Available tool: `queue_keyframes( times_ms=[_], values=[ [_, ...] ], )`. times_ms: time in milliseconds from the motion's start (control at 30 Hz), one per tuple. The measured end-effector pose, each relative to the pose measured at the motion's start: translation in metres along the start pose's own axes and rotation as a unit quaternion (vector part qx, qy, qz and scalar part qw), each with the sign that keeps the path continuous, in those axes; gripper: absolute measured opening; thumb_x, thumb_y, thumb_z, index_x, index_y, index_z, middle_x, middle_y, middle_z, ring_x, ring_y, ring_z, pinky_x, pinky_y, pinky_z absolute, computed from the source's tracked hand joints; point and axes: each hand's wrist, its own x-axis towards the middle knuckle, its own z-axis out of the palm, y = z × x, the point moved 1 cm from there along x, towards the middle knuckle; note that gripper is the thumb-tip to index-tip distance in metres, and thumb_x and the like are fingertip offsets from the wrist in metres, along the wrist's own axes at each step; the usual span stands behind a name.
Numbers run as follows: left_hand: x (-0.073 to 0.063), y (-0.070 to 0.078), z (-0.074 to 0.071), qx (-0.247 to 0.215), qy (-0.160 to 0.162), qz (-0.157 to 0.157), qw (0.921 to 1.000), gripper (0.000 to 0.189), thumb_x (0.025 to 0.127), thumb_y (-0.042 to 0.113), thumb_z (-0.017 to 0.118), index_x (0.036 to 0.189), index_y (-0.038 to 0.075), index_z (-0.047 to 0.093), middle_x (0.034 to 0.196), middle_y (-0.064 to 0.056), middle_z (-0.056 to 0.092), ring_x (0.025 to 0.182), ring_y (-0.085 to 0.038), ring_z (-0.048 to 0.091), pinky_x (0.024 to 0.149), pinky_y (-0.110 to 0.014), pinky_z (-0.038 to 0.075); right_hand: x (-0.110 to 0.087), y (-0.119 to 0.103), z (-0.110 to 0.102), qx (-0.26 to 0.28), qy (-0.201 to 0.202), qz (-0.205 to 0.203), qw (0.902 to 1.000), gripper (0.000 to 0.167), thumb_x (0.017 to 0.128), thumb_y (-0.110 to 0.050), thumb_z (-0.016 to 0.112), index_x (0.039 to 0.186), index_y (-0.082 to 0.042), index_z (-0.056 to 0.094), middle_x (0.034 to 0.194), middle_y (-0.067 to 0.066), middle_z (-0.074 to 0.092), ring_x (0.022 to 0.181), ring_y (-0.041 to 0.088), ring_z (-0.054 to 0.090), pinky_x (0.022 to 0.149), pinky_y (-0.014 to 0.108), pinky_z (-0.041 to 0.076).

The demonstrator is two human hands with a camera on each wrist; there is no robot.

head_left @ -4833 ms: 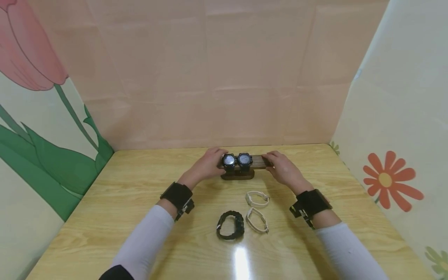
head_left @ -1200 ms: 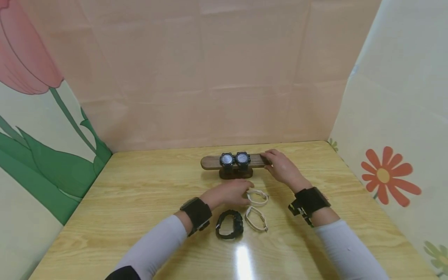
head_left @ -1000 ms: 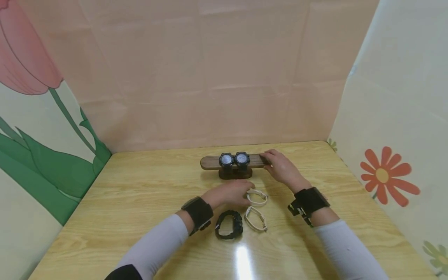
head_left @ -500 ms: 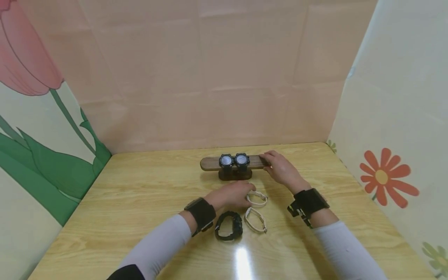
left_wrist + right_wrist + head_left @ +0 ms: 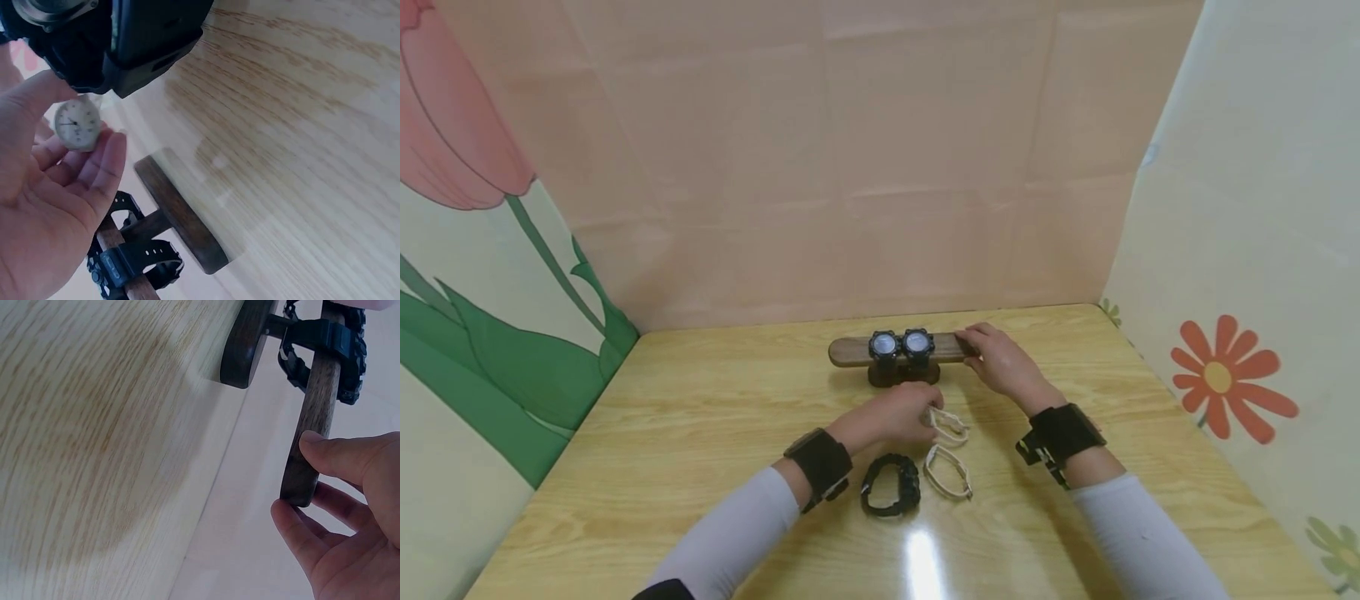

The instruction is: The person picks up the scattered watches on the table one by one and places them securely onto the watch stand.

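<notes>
My left hand (image 5: 904,414) pinches a white wristwatch (image 5: 77,124) by its round dial; its pale strap loop (image 5: 952,427) sticks out to the right in the head view. At the back of the table stands a dark wooden watch stand (image 5: 850,352) with a crossbar on a short base. Two black watches (image 5: 917,342) sit side by side round the middle of the bar. The right end of that bar is held between thumb and fingers of my right hand (image 5: 1006,364). On the table, just in front of the pinched watch, lies a second white watch (image 5: 949,473).
A black watch (image 5: 891,486) lies looped on the wooden table (image 5: 700,433), close to my left wrist. Behind the table rises a pink backdrop (image 5: 865,167). Flower-printed panels (image 5: 1247,217) flank both sides.
My left hand has left the stand's left end and come forward to the white watch. In the last half second it lifted and tilted that watch slightly. My right hand stays on the bar.
</notes>
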Motion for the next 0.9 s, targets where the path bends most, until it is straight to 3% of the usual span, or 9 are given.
queue_keyframes(
  times_ms=[133,567,900],
  values=[
    [-0.005,-0.001,-0.004,-0.014,0.018,0.003,0.9997,0.034,0.092,0.028,0.077,0.121,0.014,0.066,0.115,0.003,0.064,0.108,-0.011,0.058,0.090,-0.021,0.050,0.001,0.000,0.000,-0.005,-0.002,0.001,1.0000,0.048,0.092,0.001,0.071,0.138,0.004,0.057,0.128,0.024,0.058,0.117,0.041,0.059,0.097,0.053,0.052],
    [-0.023,-0.012,-0.015,-0.074,0.034,-0.006,0.9966,0.028,0.091,0.023,0.076,0.116,0.014,0.068,0.105,0.004,0.061,0.093,-0.009,0.056,0.076,-0.020,0.049,0.001,0.002,0.003,-0.011,0.001,0.000,0.9999,0.048,0.091,0.001,0.072,0.137,0.005,0.058,0.127,0.025,0.058,0.116,0.042,0.060,0.098,0.054,0.052],
    [-0.022,-0.020,-0.015,-0.112,0.015,-0.013,0.9935,0.033,0.086,0.009,0.080,0.116,0.011,0.067,0.114,-0.004,0.060,0.085,-0.007,0.057,0.073,-0.018,0.050,0.000,0.000,0.001,-0.020,-0.001,0.004,0.9998,0.048,0.091,0.000,0.073,0.137,0.004,0.058,0.128,0.024,0.059,0.116,0.041,0.060,0.097,0.054,0.052]
  ],
)
